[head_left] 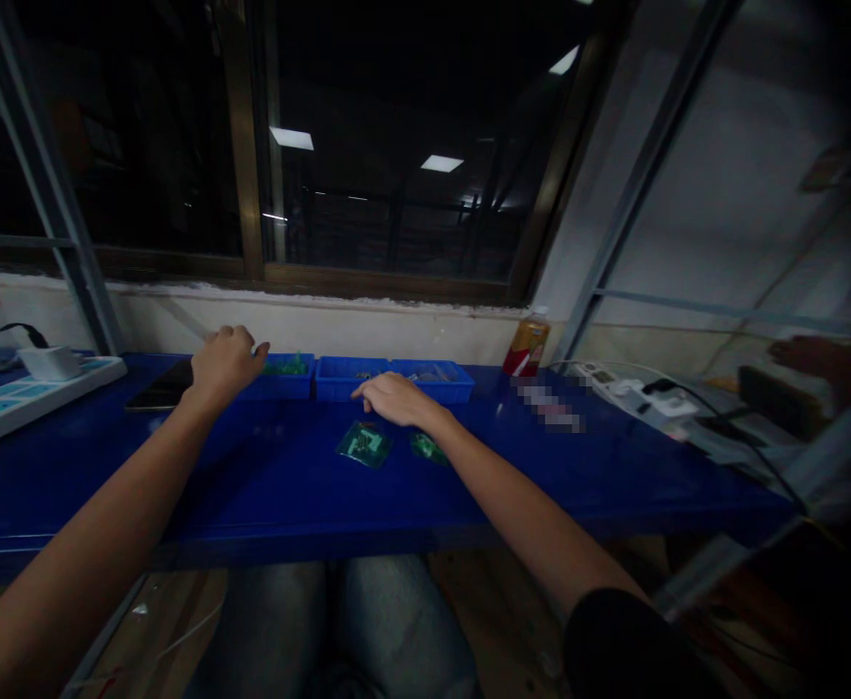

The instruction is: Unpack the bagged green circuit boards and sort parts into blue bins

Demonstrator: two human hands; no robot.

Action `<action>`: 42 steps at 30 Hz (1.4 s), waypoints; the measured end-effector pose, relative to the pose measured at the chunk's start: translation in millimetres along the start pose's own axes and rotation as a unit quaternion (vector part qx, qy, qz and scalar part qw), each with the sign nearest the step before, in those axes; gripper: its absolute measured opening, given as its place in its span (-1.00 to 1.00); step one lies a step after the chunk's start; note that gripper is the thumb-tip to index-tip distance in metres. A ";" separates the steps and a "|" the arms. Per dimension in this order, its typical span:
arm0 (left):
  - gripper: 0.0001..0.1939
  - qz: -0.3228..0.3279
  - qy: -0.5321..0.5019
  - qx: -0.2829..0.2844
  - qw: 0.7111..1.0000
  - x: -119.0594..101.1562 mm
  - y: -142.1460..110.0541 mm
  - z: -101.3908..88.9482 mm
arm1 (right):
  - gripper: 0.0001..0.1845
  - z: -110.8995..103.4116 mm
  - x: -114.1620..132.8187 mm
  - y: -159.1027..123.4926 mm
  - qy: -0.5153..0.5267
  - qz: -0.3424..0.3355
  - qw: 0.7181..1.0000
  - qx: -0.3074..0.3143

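My left hand point(222, 364) hovers at the left end of the left blue bin point(276, 388), its thumb apart from bent fingers and nothing visible in it. Small green pieces point(286, 366) lie in that bin. In front of the middle blue bin point(338, 386) is my right hand point(390, 398), palm down, index finger and thumb slightly apart, with no held thing showing. Just below it on the table lies a small clear packet point(365, 444) with a green tint and pale parts inside. A second green packet point(427, 448) is partly behind my right forearm.
The right blue bin point(454, 388) holds small parts I cannot make out. A drink bottle point(528, 345) stands behind on the blue table point(265, 495). Power strips point(97, 374) with plugs and cables lie at both ends. A dark flat device point(159, 386) rests near my left wrist. Another person's hand point(803, 354) shows far right.
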State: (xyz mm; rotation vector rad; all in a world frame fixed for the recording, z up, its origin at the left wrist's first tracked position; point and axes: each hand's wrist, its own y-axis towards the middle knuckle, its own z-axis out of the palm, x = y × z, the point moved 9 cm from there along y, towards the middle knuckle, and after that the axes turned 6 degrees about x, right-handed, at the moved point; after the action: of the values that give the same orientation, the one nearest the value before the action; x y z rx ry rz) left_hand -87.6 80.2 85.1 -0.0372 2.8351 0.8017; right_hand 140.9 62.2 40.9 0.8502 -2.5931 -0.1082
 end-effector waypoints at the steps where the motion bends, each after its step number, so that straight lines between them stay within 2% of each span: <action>1: -0.64 0.035 -0.022 -0.017 0.999 -14.3 -3.0 -5.4 | -0.66 -3.0 0.8 -0.4 -0.018 0.006 1.000 -0.008; 2: -0.66 0.078 -0.052 -0.011 0.996 -31.0 -6.6 -5.3 | -0.64 -5.2 1.1 -0.6 -0.035 0.011 0.999 -0.012; 4: -0.68 0.167 -0.132 0.075 0.974 -67.7 -17.9 12.2 | -0.61 -10.3 -0.1 -1.1 -0.055 0.020 0.998 -0.026; 6: -0.67 0.247 -0.203 0.177 0.931 -103.9 -37.9 37.9 | -0.60 -13.8 -4.4 -1.3 -0.065 0.030 0.997 -0.038; 7: -0.66 0.278 -0.233 0.206 0.909 -118.6 -48.6 47.9 | -0.60 -14.6 -7.6 -1.2 -0.070 0.037 0.996 -0.041; 9: -0.64 0.339 -0.266 0.249 0.867 -142.6 -70.2 65.6 | -0.63 -15.0 -14.1 -0.7 -0.075 0.048 0.995 -0.047; 11: -0.63 0.365 -0.266 0.254 0.855 -152.6 -81.5 76.9 | -0.67 -13.5 -17.7 0.2 -0.067 0.043 0.996 -0.046; 14: -0.65 0.362 -0.262 0.253 0.858 -151.0 -81.1 85.4 | -0.66 -3.7 -18.0 1.7 -0.041 0.019 0.999 -0.005; 19: -0.80 0.322 -0.285 0.281 0.858 -137.3 -67.2 89.5 | -0.77 31.3 -16.7 -2.6 -0.032 0.020 0.984 0.176; 22: -0.83 0.332 -0.237 0.304 0.861 -137.3 -69.1 91.3 | -0.74 36.6 -17.8 -4.6 -0.029 0.049 0.978 0.200; 25: -0.79 0.360 -0.196 0.293 0.864 -140.5 -72.3 87.3 | -0.80 40.2 -22.4 -4.3 -0.013 0.085 0.976 0.201; 27: -0.69 0.339 -0.211 0.274 0.875 -137.5 -67.7 83.5 | -0.87 40.1 -26.4 -1.8 0.002 0.098 0.978 0.182; 29: -0.60 0.281 -0.243 0.250 0.894 -128.8 -58.2 80.1 | -0.92 33.4 -29.6 3.3 0.027 0.096 0.987 0.129; 32: -0.53 0.188 -0.291 0.213 0.914 -113.9 -45.2 74.2 | -0.94 8.6 -33.7 9.6 0.105 0.074 0.992 -0.017; 35: -0.54 0.145 -0.348 0.181 0.909 -106.3 -38.2 67.0 | -0.91 -12.1 -34.9 8.9 0.213 0.034 0.967 -0.135; 38: -0.62 0.160 -0.408 0.162 0.884 -107.7 -35.8 62.1 | -0.90 -16.1 -27.8 8.2 0.261 -0.009 0.951 -0.166; 42: -0.70 0.193 -0.421 0.168 0.871 -112.2 -36.5 64.3 | -0.88 -8.6 -15.4 7.5 0.237 -0.030 0.957 -0.166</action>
State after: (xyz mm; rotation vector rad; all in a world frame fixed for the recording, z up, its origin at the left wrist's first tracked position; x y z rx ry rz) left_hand 36.7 79.3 34.3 0.7553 2.0900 0.2461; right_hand 151.5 77.7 44.7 0.7255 -2.0269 -0.3068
